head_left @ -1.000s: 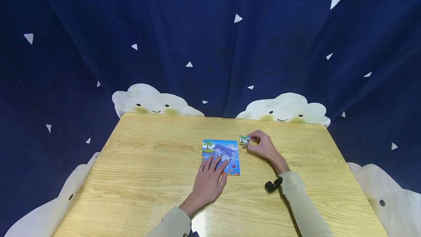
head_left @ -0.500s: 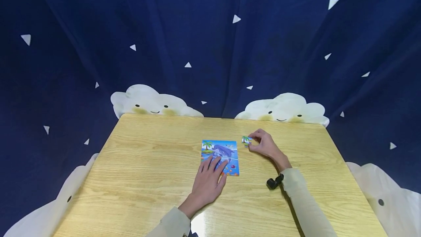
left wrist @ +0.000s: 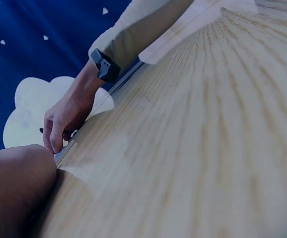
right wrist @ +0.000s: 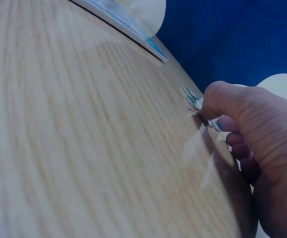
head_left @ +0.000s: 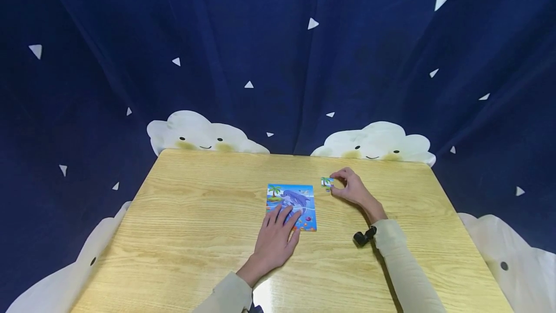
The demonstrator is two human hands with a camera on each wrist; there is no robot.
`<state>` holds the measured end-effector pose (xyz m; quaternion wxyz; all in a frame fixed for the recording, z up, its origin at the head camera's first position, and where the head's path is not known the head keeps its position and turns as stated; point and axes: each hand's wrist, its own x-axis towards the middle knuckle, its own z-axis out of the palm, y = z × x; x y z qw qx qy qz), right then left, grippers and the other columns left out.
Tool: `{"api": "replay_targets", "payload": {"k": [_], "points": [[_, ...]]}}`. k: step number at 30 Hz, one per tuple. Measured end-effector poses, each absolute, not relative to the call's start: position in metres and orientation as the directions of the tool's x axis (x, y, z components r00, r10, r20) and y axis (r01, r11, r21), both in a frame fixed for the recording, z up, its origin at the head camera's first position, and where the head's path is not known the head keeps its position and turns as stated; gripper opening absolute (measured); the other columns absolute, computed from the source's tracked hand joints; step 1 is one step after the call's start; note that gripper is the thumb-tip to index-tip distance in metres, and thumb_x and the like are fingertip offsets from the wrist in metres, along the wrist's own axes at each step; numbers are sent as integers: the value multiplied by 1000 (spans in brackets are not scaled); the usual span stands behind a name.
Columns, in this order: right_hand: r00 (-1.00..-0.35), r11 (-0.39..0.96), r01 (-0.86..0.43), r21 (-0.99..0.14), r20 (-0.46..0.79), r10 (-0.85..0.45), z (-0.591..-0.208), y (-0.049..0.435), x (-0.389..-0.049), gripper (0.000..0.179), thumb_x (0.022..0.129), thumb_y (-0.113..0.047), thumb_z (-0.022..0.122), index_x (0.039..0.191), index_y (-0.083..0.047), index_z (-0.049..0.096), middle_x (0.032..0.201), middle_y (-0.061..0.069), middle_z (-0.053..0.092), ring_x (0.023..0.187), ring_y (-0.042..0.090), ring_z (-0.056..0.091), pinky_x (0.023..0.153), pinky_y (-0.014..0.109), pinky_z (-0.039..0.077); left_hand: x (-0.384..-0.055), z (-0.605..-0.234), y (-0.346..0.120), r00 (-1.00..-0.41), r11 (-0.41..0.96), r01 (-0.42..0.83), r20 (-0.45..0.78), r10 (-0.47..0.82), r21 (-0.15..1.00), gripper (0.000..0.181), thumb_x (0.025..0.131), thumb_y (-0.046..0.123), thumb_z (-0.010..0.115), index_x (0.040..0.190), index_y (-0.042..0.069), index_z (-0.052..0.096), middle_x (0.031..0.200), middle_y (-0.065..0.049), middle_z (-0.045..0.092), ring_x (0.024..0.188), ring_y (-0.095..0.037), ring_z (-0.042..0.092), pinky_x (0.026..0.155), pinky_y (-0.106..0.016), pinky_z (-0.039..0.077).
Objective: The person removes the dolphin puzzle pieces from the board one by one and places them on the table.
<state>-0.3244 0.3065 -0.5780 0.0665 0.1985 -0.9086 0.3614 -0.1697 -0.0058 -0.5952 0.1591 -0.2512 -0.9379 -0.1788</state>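
Note:
A square dolphin picture puzzle (head_left: 306,206) lies flat on the wooden table, with a palm tree at its upper left corner. My left hand (head_left: 276,239) rests on its lower part, fingers stretched out and spread, covering some of the picture. Just right of the puzzle, my right hand (head_left: 354,190) pinches a small puzzle piece (head_left: 326,183) between thumb and fingers. That piece also carries a palm tree. In the right wrist view the puzzle piece (right wrist: 191,99) shows near-edge-on at the thumb tip, close over the tabletop, partly hidden by the hand (right wrist: 267,129).
The wooden table (head_left: 187,216) ends at a far edge (head_left: 286,155) behind the hands. Beyond it hangs a dark blue curtain (head_left: 243,52) with white triangles and clouds. A black wrist camera (head_left: 364,236) juts from the right sleeve, above the table.
My right hand has shifted slightly to the right, with the palm-tree puzzle piece between its fingers. The left hand has stayed in place on the dolphin puzzle.

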Motion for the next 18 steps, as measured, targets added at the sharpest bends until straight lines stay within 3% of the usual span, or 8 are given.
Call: {"api": "replay_targets", "payload": {"k": [8, 18], "points": [[-910, 657, -415, -629, 278, -309, -577, 307, -325, 37, 82, -10, 81, 118, -1, 76, 107, 15, 61, 92, 27, 56, 79, 36, 48, -170, -593, -6, -836, 819, 516, 358, 417, 252, 50, 107, 40, 47, 155, 25, 52, 157, -7, 48, 150, -38, 37, 119, -54, 32], [-916, 668, -401, -627, 274, -292, -579, 306, -322, 39, 81, -13, 80, 118, -1, 74, 105, 14, 59, 86, 24, 50, 74, 35, 43, -172, -599, -6, -817, 812, 533, 394, 421, 238, 50, 107, 40, 46, 154, 25, 53, 156, -7, 49, 148, -38, 38, 117, -55, 33]]}}
